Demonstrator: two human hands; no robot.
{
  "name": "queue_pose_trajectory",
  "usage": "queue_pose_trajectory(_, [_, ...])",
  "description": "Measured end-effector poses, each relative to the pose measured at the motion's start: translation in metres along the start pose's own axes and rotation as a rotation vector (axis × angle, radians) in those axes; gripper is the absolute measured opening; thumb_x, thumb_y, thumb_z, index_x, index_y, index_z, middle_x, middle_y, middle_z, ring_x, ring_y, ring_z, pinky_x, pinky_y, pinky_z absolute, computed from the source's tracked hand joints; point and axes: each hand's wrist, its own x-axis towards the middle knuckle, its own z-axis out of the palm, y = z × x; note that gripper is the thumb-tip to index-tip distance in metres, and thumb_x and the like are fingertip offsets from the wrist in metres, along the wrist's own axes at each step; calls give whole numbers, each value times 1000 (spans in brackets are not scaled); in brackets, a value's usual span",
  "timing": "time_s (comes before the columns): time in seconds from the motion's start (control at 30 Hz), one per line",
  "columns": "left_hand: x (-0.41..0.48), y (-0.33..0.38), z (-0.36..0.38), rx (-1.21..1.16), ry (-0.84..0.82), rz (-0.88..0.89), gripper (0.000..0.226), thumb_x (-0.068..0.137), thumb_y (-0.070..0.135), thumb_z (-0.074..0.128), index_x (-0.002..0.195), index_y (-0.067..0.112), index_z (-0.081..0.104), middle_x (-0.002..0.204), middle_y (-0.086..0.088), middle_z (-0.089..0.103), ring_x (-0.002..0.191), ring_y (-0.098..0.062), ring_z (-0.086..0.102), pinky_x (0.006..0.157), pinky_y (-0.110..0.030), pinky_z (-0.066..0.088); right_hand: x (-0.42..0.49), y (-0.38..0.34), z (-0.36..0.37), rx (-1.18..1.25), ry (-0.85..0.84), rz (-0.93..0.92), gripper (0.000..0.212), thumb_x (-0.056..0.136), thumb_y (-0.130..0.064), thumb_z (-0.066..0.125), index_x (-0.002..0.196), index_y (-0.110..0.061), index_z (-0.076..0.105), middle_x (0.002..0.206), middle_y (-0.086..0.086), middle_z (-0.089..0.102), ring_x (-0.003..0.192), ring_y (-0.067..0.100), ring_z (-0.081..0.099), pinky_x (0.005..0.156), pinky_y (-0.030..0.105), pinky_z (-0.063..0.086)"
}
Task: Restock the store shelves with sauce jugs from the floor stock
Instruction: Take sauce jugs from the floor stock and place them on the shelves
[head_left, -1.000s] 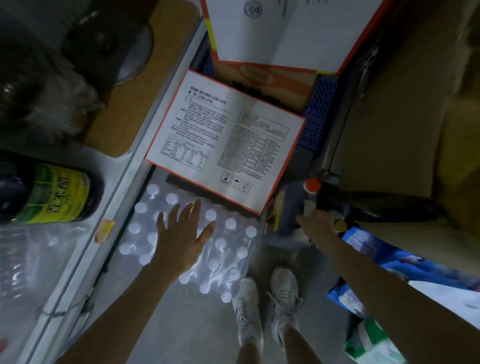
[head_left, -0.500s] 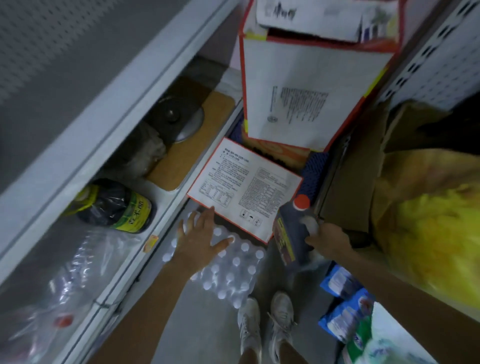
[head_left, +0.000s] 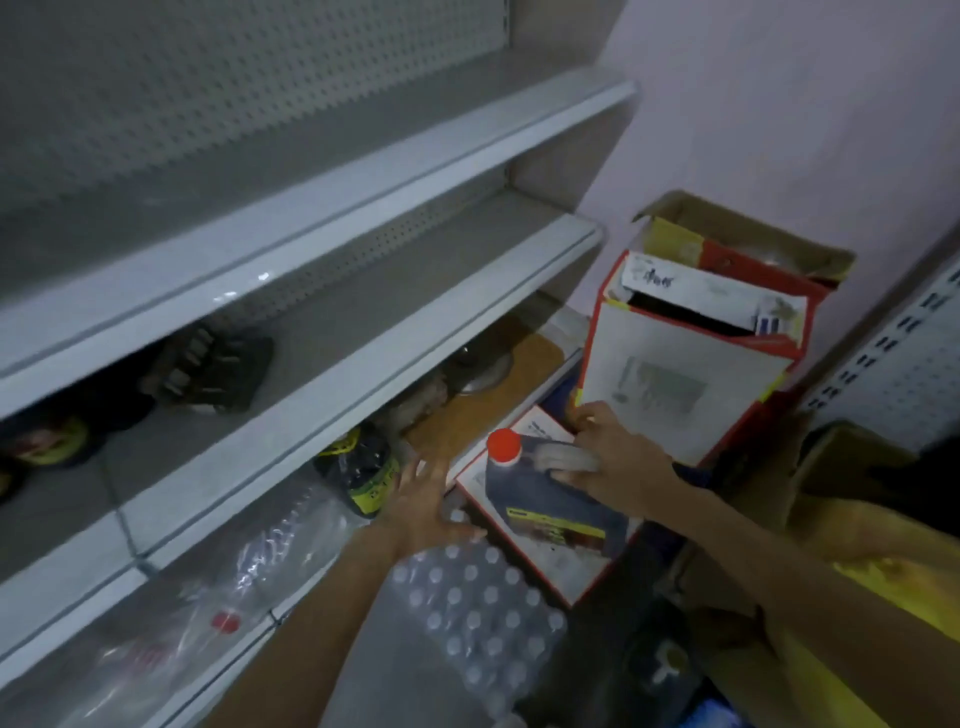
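My right hand (head_left: 615, 460) grips the pale handle of a dark sauce jug (head_left: 545, 499) with a red cap and a yellow label, held in the air at about the height of the lowest shelf. My left hand (head_left: 423, 501) is open, fingers spread, resting on a shrink-wrapped pack of white-capped bottles (head_left: 478, 608) on the floor. Grey metal shelves (head_left: 322, 374) run along the left. On the lowest shelf lies a dark bottle with a yellow-green label (head_left: 363, 470). Further dark items sit on the middle shelf (head_left: 213, 369).
A tall white-and-red carton (head_left: 685, 374) stands open at the aisle's end, with a flat red-edged carton (head_left: 540, 561) in front of it. Clear plastic-wrapped goods (head_left: 171, 623) fill the lowest shelf's near end. A brown box (head_left: 852, 467) and yellow bag (head_left: 883, 597) are at the right.
My right hand has lifted the jug from the floor up and leftward. The view has tilted up from the floor to the shelves. My left hand stays on the bottle pack.
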Motion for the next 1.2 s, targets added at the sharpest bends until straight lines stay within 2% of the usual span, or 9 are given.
queue_pose_trajectory(0.07, [-17,-6,-18,-19,28,-36,134,59,76,66,151,20,-14,161,-2,0,148,-27,-2,117,-45,9,2,-21,-26,-40,30,-132,28,89,-41,59,99,-16,64,138,-4,30,111,12,49,86,27,38])
queue_pose_trajectory(0.2, [-48,-24,-37,-100,148,-60,162,19,101,40,151,24,-15,161,3,-1,148,-23,2,117,-45,13,1,-65,-67,-82,77,-341,50,78,-63,47,96,-21,67,140,-1,29,128,20,25,109,50,20])
queue_pose_trajectory(0.4, [-106,-28,-46,-268,197,-102,146,31,88,56,152,29,-1,159,9,0,147,-17,0,119,-39,9,-7,-129,-109,-21,139,-524,31,82,-59,59,84,-28,60,137,-7,27,128,13,17,113,55,3])
queue_pose_trajectory(0.6, [-156,-33,-27,-656,298,-131,99,49,69,81,135,36,44,137,12,50,128,-7,46,107,-38,42,-23,-177,-123,176,123,-696,34,80,-54,65,87,-20,68,120,-16,20,118,2,19,109,39,19])
queue_pose_trajectory(0.73, [-192,-25,-28,-956,393,-151,60,67,22,86,121,19,60,112,7,70,105,-7,65,84,-21,53,-24,-201,-130,267,-2,-781,22,82,-40,70,80,-18,65,121,-13,23,121,5,23,100,23,20])
queue_pose_trajectory(0.8, [-205,-24,-25,-1078,471,-175,61,67,9,84,122,12,56,107,2,72,99,-7,67,75,-17,53,-22,-210,-131,374,-55,-774,22,80,-34,72,73,-17,62,122,-8,27,119,4,28,94,12,22])
queue_pose_trajectory(0.9, [-220,-26,-24,-1171,539,-182,72,61,19,89,123,10,53,106,1,72,97,-8,68,74,-17,53,-19,-222,-128,488,-40,-758,25,77,-28,76,73,-5,66,120,-1,31,112,6,36,85,-4,23])
queue_pose_trajectory(1.0, [-231,-29,-28,-1243,614,-175,84,51,35,88,123,10,53,108,0,72,101,-14,68,78,-22,54,-18,-235,-129,530,17,-765,32,75,-29,76,79,3,68,118,1,33,108,8,42,85,-6,23])
queue_pose_trajectory(1.2, [-246,-39,-52,-1280,724,-89,79,52,32,86,120,13,52,103,3,73,96,-11,68,72,-17,53,-20,-273,-144,515,147,-774,41,67,-42,74,82,-4,67,119,-2,36,104,3,45,85,-7,23])
